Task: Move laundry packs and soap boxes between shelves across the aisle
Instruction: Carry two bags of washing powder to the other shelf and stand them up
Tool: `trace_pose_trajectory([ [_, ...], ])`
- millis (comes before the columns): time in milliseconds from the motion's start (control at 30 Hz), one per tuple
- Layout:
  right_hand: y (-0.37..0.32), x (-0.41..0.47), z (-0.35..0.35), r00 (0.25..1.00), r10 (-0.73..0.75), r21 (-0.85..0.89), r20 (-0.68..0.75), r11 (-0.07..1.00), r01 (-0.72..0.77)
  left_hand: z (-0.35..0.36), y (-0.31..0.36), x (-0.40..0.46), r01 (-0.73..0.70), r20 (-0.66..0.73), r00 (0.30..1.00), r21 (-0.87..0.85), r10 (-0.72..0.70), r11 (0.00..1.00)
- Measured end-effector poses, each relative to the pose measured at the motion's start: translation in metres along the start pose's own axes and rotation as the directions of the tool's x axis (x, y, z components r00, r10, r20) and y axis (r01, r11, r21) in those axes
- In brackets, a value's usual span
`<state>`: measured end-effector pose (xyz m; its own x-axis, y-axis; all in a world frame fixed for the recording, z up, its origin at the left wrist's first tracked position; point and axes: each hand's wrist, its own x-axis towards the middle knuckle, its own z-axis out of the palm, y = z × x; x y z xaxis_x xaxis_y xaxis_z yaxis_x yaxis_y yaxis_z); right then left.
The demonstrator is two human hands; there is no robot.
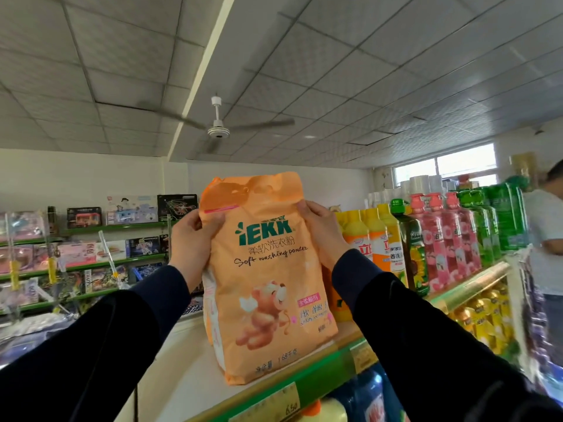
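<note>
An orange laundry powder pack [265, 278], printed with green letters and a cartoon bear, stands upright on the top shelf [189, 373] in front of me. My left hand [192, 242] grips its upper left edge. My right hand [323, 229] grips its upper right edge. Both arms wear dark sleeves. The pack's bottom rests at the shelf's front edge, and it tilts slightly to the left.
Yellow, pink and green detergent bottles [438, 242] line the same shelf to the right. Blue and yellow packs [365, 397] fill the shelf below. Toy boxes [91, 245] sit on green shelves at the left. A person [548, 239] stands at the far right. A ceiling fan [217, 129] spins overhead.
</note>
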<state>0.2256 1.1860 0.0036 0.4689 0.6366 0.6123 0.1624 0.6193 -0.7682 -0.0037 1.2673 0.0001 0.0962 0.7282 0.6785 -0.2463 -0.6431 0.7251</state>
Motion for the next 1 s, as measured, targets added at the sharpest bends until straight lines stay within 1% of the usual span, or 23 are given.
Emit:
trace_pose_trajectory([
  [67,0.001,0.000,0.005,0.994,-0.008,-0.024,-0.111,1.000,0.005,0.008,0.005,0.001,-0.009,-0.068,0.998,-0.005,0.009,1.000],
  [133,0.003,-0.001,0.008,0.984,-0.031,-0.057,-0.174,0.998,0.021,0.013,0.012,0.001,0.060,-0.130,0.989,-0.053,-0.067,0.997],
  [167,0.002,-0.002,0.008,0.983,-0.046,-0.074,-0.180,0.997,0.033,0.012,0.016,0.000,0.117,-0.135,0.983,-0.078,-0.127,0.990],
  [200,0.002,-0.005,0.007,0.983,-0.059,-0.088,-0.172,0.995,0.045,0.009,0.018,-0.003,0.184,-0.095,0.976,-0.102,-0.194,0.977],
  [233,0.001,-0.008,0.005,0.987,-0.068,-0.103,-0.148,0.993,0.053,0.005,0.017,-0.008,0.240,-0.015,0.970,-0.104,-0.243,0.965],
  [267,0.002,-0.014,0.001,0.992,-0.066,-0.116,-0.103,0.992,0.054,-0.001,0.015,-0.018,0.262,0.086,0.963,-0.076,-0.255,0.962],
  [333,0.013,-0.031,-0.009,1.000,-0.006,-0.086,0.029,0.996,0.009,-0.014,-0.001,-0.046,0.216,0.258,0.942,0.021,-0.214,0.976],
  [400,0.032,-0.054,-0.021,0.984,0.099,-0.043,0.150,0.995,-0.093,-0.026,-0.023,-0.069,0.150,0.347,0.920,0.121,-0.183,0.981],
  [467,0.046,-0.072,-0.028,0.969,0.154,-0.086,0.193,0.986,-0.140,-0.033,-0.040,-0.083,0.057,0.438,0.890,0.160,-0.123,0.985],
  [533,0.054,-0.079,-0.027,0.969,0.162,-0.049,0.187,0.987,-0.156,-0.033,-0.045,-0.089,0.002,0.503,0.860,0.161,-0.084,0.987],
  [633,0.056,-0.079,-0.025,0.974,0.160,-0.010,0.162,0.987,-0.161,-0.028,-0.046,-0.099,-0.039,0.507,0.860,0.180,-0.058,0.983],
  [733,0.061,-0.074,-0.024,0.987,0.121,0.002,0.101,0.993,-0.122,-0.021,-0.044,-0.104,-0.094,0.485,0.874,0.228,-0.029,0.969],
  [833,0.063,-0.072,-0.022,0.991,0.125,0.034,0.055,0.991,-0.127,-0.009,-0.039,-0.109,-0.086,0.442,0.897,0.249,-0.034,0.965],
  [900,0.067,-0.072,-0.024,0.989,0.141,0.029,0.054,0.989,-0.143,-0.006,-0.039,-0.111,-0.084,0.434,0.900,0.245,-0.032,0.966],
  [1000,0.067,-0.072,-0.031,0.981,0.170,0.004,0.097,0.985,-0.171,-0.006,-0.035,-0.115,-0.092,0.461,0.884,0.320,-0.070,0.943],
])
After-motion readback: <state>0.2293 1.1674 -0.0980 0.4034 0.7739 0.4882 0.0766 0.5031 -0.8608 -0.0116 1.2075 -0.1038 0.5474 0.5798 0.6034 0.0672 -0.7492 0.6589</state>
